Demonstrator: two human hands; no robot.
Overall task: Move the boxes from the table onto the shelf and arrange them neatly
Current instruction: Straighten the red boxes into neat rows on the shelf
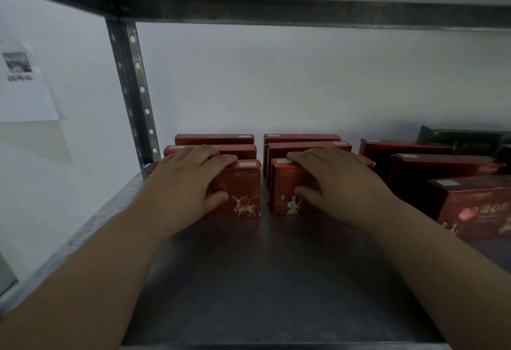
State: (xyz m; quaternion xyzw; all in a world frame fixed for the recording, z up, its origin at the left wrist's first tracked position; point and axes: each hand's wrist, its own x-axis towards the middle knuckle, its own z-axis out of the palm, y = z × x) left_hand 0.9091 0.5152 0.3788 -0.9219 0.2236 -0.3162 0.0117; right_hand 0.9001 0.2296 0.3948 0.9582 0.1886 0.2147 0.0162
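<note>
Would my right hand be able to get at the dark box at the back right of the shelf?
Probably yes. The right hand grips a red box nearby; three red boxes stand in front of the dark box, but the space above them looks open.

left hand point(190, 181): bare, forearm uncovered to frame edge | right hand point(338, 181): bare, forearm uncovered alike
</note>
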